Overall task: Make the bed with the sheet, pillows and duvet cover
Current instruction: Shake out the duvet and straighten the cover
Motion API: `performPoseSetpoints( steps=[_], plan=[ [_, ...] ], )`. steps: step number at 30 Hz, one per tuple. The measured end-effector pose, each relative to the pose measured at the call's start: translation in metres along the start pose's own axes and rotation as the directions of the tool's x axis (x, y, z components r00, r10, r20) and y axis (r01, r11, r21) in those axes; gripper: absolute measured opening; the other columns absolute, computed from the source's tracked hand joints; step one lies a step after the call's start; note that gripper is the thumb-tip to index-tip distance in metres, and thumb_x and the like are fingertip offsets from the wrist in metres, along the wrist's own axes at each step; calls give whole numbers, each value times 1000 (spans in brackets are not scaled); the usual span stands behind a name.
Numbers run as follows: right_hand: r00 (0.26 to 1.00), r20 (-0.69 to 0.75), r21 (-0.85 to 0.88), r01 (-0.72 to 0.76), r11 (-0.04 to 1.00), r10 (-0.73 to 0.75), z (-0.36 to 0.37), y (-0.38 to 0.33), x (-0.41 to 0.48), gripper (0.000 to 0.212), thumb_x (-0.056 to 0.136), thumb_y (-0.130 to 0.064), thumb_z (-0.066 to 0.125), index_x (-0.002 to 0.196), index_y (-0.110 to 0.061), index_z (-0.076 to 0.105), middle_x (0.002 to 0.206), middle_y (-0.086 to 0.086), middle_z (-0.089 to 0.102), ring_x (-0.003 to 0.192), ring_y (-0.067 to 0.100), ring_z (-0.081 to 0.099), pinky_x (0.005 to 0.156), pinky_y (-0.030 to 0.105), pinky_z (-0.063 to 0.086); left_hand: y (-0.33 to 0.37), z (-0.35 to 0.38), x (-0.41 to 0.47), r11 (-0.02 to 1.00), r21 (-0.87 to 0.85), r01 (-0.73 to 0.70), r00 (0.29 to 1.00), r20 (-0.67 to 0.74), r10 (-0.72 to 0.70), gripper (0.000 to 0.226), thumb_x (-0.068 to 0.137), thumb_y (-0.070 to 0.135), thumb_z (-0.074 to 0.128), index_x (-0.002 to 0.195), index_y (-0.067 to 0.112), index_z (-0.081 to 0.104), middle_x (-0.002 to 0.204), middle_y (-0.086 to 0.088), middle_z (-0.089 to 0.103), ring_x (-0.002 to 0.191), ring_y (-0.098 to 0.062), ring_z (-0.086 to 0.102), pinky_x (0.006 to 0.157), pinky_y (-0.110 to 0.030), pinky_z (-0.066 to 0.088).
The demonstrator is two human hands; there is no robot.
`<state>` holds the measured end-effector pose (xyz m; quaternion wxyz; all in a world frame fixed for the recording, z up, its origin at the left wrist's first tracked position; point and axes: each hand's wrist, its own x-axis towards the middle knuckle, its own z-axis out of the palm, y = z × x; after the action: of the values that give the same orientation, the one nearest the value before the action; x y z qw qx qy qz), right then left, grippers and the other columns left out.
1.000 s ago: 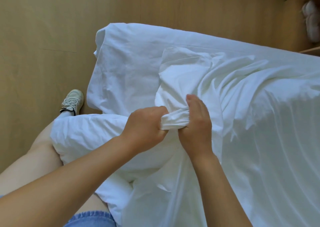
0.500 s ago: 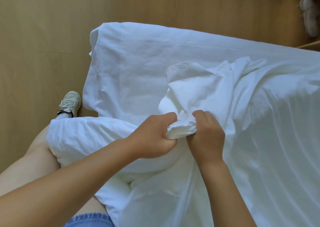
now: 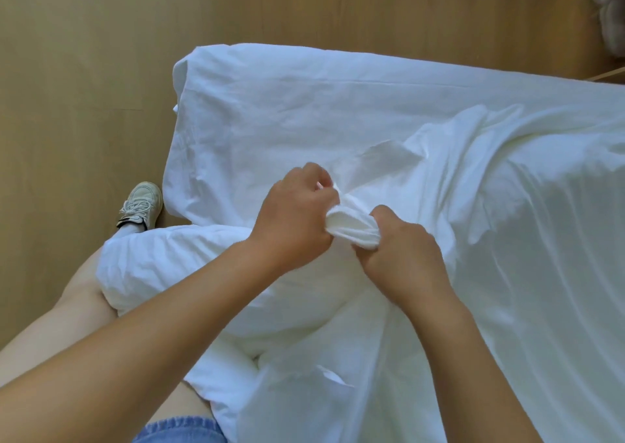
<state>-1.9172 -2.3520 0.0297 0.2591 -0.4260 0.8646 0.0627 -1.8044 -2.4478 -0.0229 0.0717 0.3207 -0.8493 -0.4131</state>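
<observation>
A white sheet (image 3: 304, 104) covers the bed's corner at upper left. Over it lies the white duvet cover (image 3: 507, 206), loose and creased, spreading to the right. A puffy white duvet (image 3: 162, 266) bulges against my thigh at lower left. Both hands grip one bunched roll of the cover's cloth (image 3: 351, 226) in the middle of the view. My left hand (image 3: 294, 219) holds its left end with curled fingers. My right hand (image 3: 399, 253) clutches its right end, knuckles up. No pillow is plainly seen.
Wooden floor (image 3: 84, 70) lies left of and beyond the bed. My shoe (image 3: 140, 206) stands beside the bed's corner. A wooden shelf unit (image 3: 575, 19) with a pale object stands at the top right. Denim shorts (image 3: 176, 429) show at the bottom.
The raised fold of cover cloth beyond my hands has sunk and flattened. More cloth is gathered between the hands, and my left hand has shifted up a little.
</observation>
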Motion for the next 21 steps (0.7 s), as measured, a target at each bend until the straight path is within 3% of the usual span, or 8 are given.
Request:
performPoseSetpoints(
  steps=[2,5,8,10,13,16,18,21],
  plan=[
    [982,-184,-2,-42,999,41,8,-5,3,14,79,-7,60,77,-12,47,62,7,54,65,36,56,48,31,28,8,-2,-19,970,-241,-18,994,97,43,15,74,18,60,72,3,63,79,-8,61,74,-29,57,65,-36,44],
    [856,-517,102,86,991,-21,23,-15,0,20,61,11,71,78,3,66,73,19,61,65,35,60,53,34,48,17,-6,-39,832,-521,189,975,197,-98,24,76,26,58,59,13,47,56,8,44,54,-11,42,52,-27,33],
    [746,-656,153,280,948,-115,27,-15,0,16,75,5,62,89,10,66,98,26,65,95,39,60,84,43,50,11,-6,-24,968,-214,134,985,139,-106,27,76,32,59,61,22,39,66,-3,58,65,-28,54,56,-31,30],
    [752,-641,188,348,918,-154,26,-13,-6,15,72,8,60,85,11,65,91,23,67,93,37,65,89,40,47,8,-5,-7,990,61,129,990,52,-132,18,80,28,59,75,18,46,73,-8,61,72,-40,55,59,-31,27],
    [840,-537,334,294,895,-76,15,-12,-15,15,63,7,61,62,-3,50,53,3,44,46,21,41,49,22,32,10,3,10,981,87,171,985,-42,-168,27,78,22,60,86,18,35,49,7,32,46,-32,32,51,-30,17],
    [976,-217,416,80,906,13,6,-13,-10,37,74,-11,65,60,-17,31,48,-2,33,46,23,30,45,31,26,3,8,13,962,115,248,968,-62,-242,23,82,23,57,97,15,42,54,5,38,52,-33,42,53,-30,22],
    [997,-77,242,-3,970,22,8,-12,-2,29,76,-15,59,68,-20,32,51,-4,38,47,21,36,44,30,24,-2,4,11,950,174,259,966,-61,-252,29,83,21,58,110,14,54,77,-3,54,68,-34,54,58,-29,30],
    [985,-171,41,-20,999,27,11,-16,7,20,77,-5,56,80,-14,38,52,-5,38,48,24,42,45,26,19,-3,-1,-1,992,58,108,992,-70,-104,20,74,4,62,94,7,68,94,-10,58,79,-32,56,60,-33,41]
  ],
)
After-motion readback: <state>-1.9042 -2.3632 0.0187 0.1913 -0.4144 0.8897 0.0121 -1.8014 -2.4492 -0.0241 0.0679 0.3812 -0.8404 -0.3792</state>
